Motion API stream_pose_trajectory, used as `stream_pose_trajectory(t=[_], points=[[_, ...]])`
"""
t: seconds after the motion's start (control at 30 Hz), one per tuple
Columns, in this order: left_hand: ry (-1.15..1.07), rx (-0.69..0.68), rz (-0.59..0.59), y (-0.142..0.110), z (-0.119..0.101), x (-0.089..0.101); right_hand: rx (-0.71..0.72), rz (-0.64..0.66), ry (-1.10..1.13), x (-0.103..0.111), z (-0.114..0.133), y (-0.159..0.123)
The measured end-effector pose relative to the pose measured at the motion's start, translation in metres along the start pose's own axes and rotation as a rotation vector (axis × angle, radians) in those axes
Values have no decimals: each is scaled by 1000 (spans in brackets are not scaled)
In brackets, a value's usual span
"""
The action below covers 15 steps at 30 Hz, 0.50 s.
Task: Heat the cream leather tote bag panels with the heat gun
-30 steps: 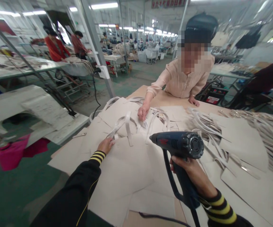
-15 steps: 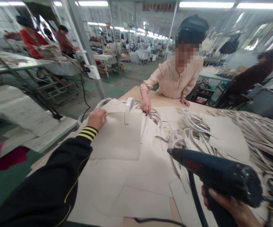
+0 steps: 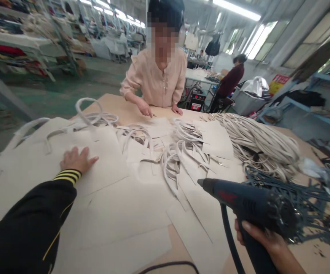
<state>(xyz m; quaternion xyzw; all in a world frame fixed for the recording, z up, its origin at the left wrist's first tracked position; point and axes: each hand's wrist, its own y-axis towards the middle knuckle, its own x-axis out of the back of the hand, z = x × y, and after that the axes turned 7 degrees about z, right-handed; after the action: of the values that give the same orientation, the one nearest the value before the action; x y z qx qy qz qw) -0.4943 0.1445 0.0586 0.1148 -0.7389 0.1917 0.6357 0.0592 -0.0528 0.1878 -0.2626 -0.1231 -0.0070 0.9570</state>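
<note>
My right hand [image 3: 263, 236] is wrapped round the grip of a dark blue heat gun [image 3: 241, 194]. Its tapered black nozzle points left over the table, and a thick black cord hangs below the body. My left hand [image 3: 77, 161] lies with spread fingers on a beige bag panel [image 3: 104, 167], holding nothing. White looped handles [image 3: 89, 110] rise from the far edge of the panels. More beige panels with curved handles [image 3: 179, 152] overlap in the middle, between my hands and beyond the nozzle.
Across the table [image 3: 113, 99] a co-worker [image 3: 156, 82] leans in, one hand on the tabletop. At right lie a heap of beige straps [image 3: 262, 137] and a tangle of dark straps [image 3: 302, 205]. A black cable [image 3: 170, 263] crosses the near edge.
My view has swung right. My left hand has gone from gripping a panel's edge to lying spread on a panel. The co-worker's hand has drawn back from the handles. The heat gun stays held.
</note>
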Motion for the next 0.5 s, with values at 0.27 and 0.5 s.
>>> stream_pose_trajectory(t=[0.27, 0.5], points=[[160, -124, -59, -25, -11, -11, 122, 251, 128, -25, 31, 39], [195, -69, -119, -67, 2, -46, 118, 156, 26, 13, 15, 37]])
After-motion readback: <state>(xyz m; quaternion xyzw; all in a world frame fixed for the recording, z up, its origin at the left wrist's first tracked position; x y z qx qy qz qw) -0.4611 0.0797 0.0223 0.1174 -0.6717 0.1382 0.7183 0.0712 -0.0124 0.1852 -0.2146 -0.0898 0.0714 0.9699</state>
